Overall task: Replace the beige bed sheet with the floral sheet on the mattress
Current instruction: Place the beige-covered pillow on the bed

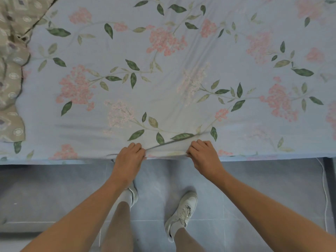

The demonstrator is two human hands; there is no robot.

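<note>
The floral sheet (172, 70), pale blue with pink blossoms and green leaves, lies spread over the mattress and fills the upper part of the view. My left hand (130, 157) and my right hand (204, 155) both grip its near edge at the bed's front side, fingers curled round a bunched fold between them. A crease runs from that fold up to the right. The beige sheet (11, 70), patterned with ovals and diamonds, lies crumpled at the far left on the bed.
Grey floor tiles (254, 188) lie below the bed edge, where my two feet in white shoes (183, 211) stand. A dark bed-frame leg (329, 179) and a white cord (324, 193) are at the right.
</note>
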